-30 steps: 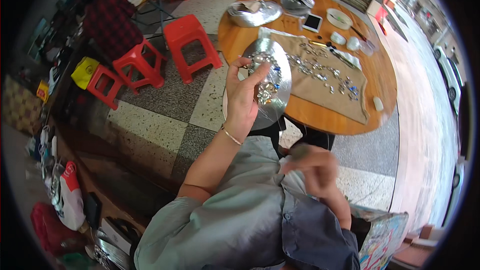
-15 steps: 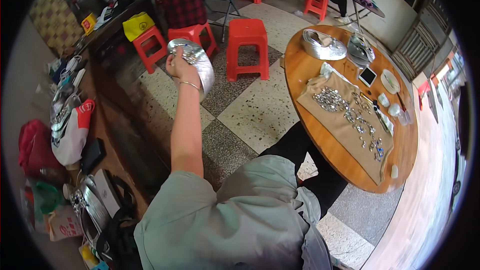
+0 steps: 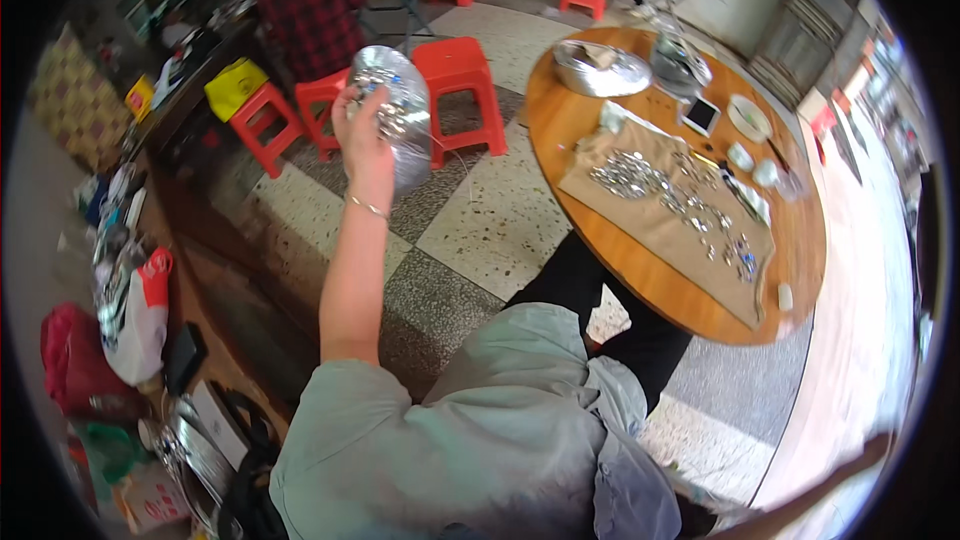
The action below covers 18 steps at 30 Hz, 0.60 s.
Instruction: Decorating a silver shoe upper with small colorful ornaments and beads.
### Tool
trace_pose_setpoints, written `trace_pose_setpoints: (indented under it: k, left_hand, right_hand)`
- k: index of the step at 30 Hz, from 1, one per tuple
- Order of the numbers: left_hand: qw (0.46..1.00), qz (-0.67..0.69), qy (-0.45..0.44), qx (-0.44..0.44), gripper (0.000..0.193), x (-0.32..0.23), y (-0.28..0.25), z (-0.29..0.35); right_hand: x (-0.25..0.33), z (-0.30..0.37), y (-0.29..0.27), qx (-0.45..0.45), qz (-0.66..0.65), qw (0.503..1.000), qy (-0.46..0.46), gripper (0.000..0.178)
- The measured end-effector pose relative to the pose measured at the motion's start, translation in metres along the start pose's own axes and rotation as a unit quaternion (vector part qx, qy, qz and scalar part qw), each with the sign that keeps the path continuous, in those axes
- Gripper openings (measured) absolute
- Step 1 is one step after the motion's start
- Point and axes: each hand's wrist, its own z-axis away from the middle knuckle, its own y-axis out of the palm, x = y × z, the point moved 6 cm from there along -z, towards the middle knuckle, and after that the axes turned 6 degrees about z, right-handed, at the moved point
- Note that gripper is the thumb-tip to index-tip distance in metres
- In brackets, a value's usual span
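Left hand [image 3: 366,128]: raised, fingers and thumb closed on a silver oval piece [image 3: 410,158], thumb side against its face; a thin bracelet [image 3: 370,208] on the wrist. Silver oval piece: held up off the table, beyond its left edge, stones [image 3: 392,120] clustered on its face; a thin pale strand [image 3: 466,170] trails from its right side. Right hand [image 3: 878,448]: at the lower right rim of view, arm outstretched, dark and blurred; whether open or closed cannot be told.

Round wooden table [image 3: 640,285]: one brown cloth [image 3: 690,255], spread from near the left edge to the near edge. On the cloth: clear and silvery stones [image 3: 628,175], heaped toward the left edge, strung out toward the near edge; blue stones [image 3: 746,262] at that end. By the far left edge: one rounded silver bundle [image 3: 610,78]. By the far edge: one silver bag [image 3: 680,70], contents unclear. Toward the right edge: one dark-screened tablet [image 3: 701,116], one pale dish [image 3: 749,120], two small white tubs [image 3: 740,156]. At the near right edge: one small white block [image 3: 785,296].

Behind the raised piece: red stools [image 3: 462,62], one carrying a yellow bag [image 3: 236,88]; a person in a checked shirt [image 3: 310,15], seated. Wooden counter, far left [image 3: 225,335]: red bag [image 3: 85,360], white-and-red bag [image 3: 138,330], black case [image 3: 184,358].
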Motion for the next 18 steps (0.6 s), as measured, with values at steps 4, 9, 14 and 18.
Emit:
trace_pose_setpoints:
  k: [4, 9, 14, 18]
  left_hand:
    - [0.995, -0.059, -0.049, 0.071, 0.042, 0.063, 0.093, 0.123]
    - [0.977, -0.09, -0.139, 0.136, 0.042, 0.144, 0.159, 0.217]
    - [0.965, -0.06, -0.188, 0.171, 0.041, 0.168, 0.185, 0.261]
    - [0.962, -0.069, -0.183, 0.189, 0.039, 0.173, 0.186, 0.272]
  right_hand:
    - [0.252, 0.148, 0.234, 0.252, -0.203, 0.945, 0.037, 0.027]
    - [0.354, 0.207, 0.321, 0.405, -0.288, 0.863, -0.09, 0.014]
    - [0.328, 0.213, 0.344, 0.32, -0.294, 0.892, -0.123, 0.013]
    - [0.315, 0.213, 0.345, 0.315, -0.294, 0.894, -0.121, 0.014]
